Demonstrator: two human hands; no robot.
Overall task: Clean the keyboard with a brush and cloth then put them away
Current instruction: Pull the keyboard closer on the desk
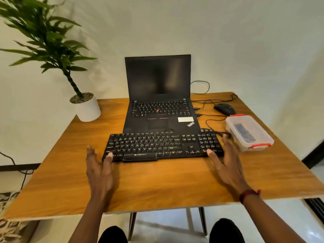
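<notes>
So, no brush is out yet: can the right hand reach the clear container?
Probably yes: the right hand touches the keyboard at its right end, and the container sits just beside it, with only a thin cable between.

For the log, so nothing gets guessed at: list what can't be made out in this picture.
Head view only.
Box contents: a dark shape behind the cloudy lid; brush or cloth unclear.
Keyboard right edge: covered by the right hand.
Key legends: too small, blurred.
Table near right corner: cut off by the frame edge.
</notes>
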